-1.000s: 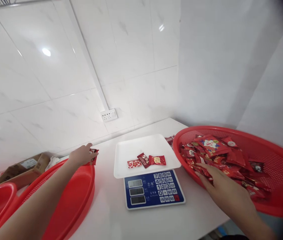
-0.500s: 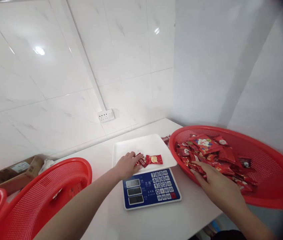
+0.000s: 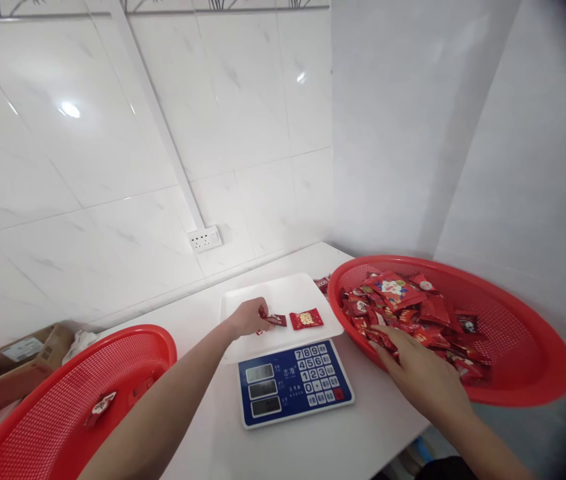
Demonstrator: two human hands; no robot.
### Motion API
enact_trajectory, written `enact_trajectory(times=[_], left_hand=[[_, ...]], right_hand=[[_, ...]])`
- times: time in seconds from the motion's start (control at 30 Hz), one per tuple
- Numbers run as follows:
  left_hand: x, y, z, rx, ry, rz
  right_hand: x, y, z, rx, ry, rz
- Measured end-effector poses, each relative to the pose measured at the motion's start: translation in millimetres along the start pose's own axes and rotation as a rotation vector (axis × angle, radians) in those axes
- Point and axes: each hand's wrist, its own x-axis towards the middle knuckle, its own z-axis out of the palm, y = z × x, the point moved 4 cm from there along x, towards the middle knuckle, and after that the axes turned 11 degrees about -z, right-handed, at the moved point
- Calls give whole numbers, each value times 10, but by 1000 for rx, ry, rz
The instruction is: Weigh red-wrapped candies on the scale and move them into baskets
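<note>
My left hand (image 3: pixel 249 317) rests on the white weighing pan (image 3: pixel 283 293) of a blue-faced scale (image 3: pixel 293 388), fingers curled and pinching a dark red candy packet (image 3: pixel 273 320). A brighter red packet (image 3: pixel 306 319) lies just right of it on the pan. My right hand (image 3: pixel 420 373) lies at the near edge of a large red basket (image 3: pixel 513 373) on the right, fingers flat on the heap of red candy packets (image 3: pixel 403 307) inside.
A second red basket (image 3: pixel 63 407) at the lower left holds a couple of loose packets (image 3: pixel 100 407). Cardboard boxes (image 3: pixel 7 363) stand behind it. A wall socket (image 3: pixel 205 239) sits above the white counter (image 3: pixel 197 320). Tiled walls close in at the back and right.
My left hand came from the left basket's rim over to the scale pan and closed on a packet there. My right hand stayed on the heap in the right basket.
</note>
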Motion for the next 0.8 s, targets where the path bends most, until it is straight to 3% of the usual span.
enact_trajectory(times=[0.1,0.23,0.43,0.63,0.8], left_hand=[[-42,43,0,-174,-20,3],[-54,274,125,-261,-41,39],[85,563,260,-81,-110,27],[134,667,280,135,-136,-6],[124,716,319,172,-117,7]], right_hand=[[-5,-4,-12,5,-10,-3],[-5,-1,-15,9,-2,-17],[-16,-7,-21,19,15,-35],[-21,-10,-38,10,6,-25],[-23,-2,-31,18,38,-48]])
